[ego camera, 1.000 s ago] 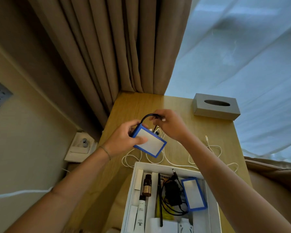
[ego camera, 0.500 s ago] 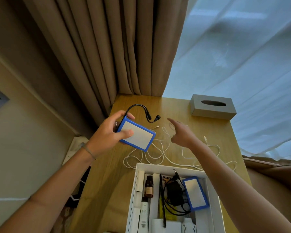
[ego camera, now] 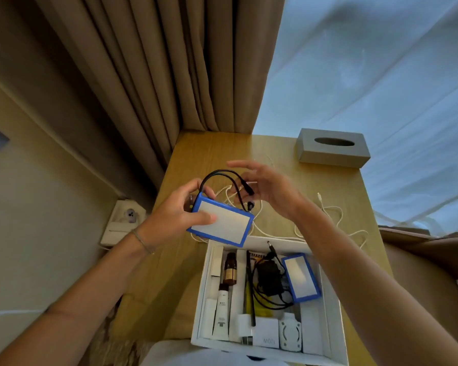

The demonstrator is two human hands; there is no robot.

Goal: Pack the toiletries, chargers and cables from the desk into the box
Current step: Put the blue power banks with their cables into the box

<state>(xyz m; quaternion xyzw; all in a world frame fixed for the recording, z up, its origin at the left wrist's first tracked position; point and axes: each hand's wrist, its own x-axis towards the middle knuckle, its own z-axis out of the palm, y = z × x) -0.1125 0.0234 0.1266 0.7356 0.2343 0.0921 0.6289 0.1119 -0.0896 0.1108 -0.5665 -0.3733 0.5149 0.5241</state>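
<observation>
My left hand (ego camera: 173, 216) grips a blue-edged white battery pack (ego camera: 222, 224) above the desk, just beyond the far rim of the white box (ego camera: 333, 307). Two short black leads (ego camera: 230, 180) arch from the pack's top. My right hand (ego camera: 269, 188) is beside the lead ends with fingers spread; whether it touches them I cannot tell. A white cable (ego camera: 333, 215) lies loose on the wooden desk (ego camera: 283, 154). Inside the box lie a second blue pack (ego camera: 300, 277), a black charger (ego camera: 269, 280), a brown bottle (ego camera: 230, 270) and white tubes (ego camera: 221, 315).
A grey tissue box (ego camera: 332, 149) stands at the desk's far right corner. Beige curtains (ego camera: 156, 75) hang behind the desk and a sheer white curtain (ego camera: 381, 75) to the right. A white wall socket block (ego camera: 123, 223) sits left of the desk.
My left hand brought the battery pack back toward the box. My right hand let go of the black leads, reached out over the desk, then rose beside the lead ends.
</observation>
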